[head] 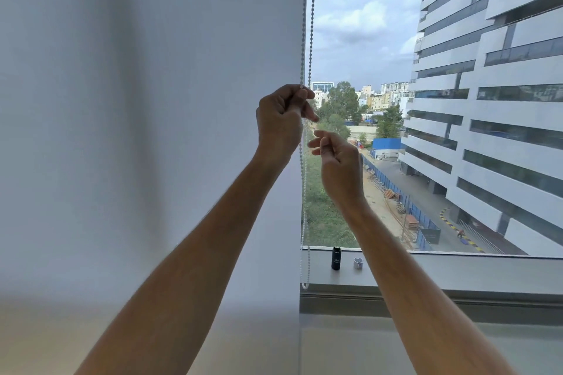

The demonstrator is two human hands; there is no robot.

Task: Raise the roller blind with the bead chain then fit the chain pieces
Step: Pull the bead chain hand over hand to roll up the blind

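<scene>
Beside the right edge of the roller blind, the bead chain hangs in two strands that run off the top of the frame, so the roller and clutch are out of sight. Both strands drop into the left hand, whose fingers are curled round them, thumb and forefinger pinching the chain just where the strands meet the fist; how the chain lies inside the palm is hidden. Below the fist a white run of beads continues down along the blind's edge, passes the window frame and ends in a loop hanging in front of the sill.

Just under and to the right of it, the right hand has its fingers loosely curled, thumb and forefinger tips drawn close together — whether they pinch a small piece or a strand cannot be told, as the fingertips are blurred against the trees outside. The two hands are near each other but apart.

Fabric covers everything left of the chain, and its lower edge is soft and hard to place. To the right, open glass shows a tall building and the street below. On the sill stand a small black cylinder and, just beside it, a small pale object partly cut off by the right forearm.
</scene>
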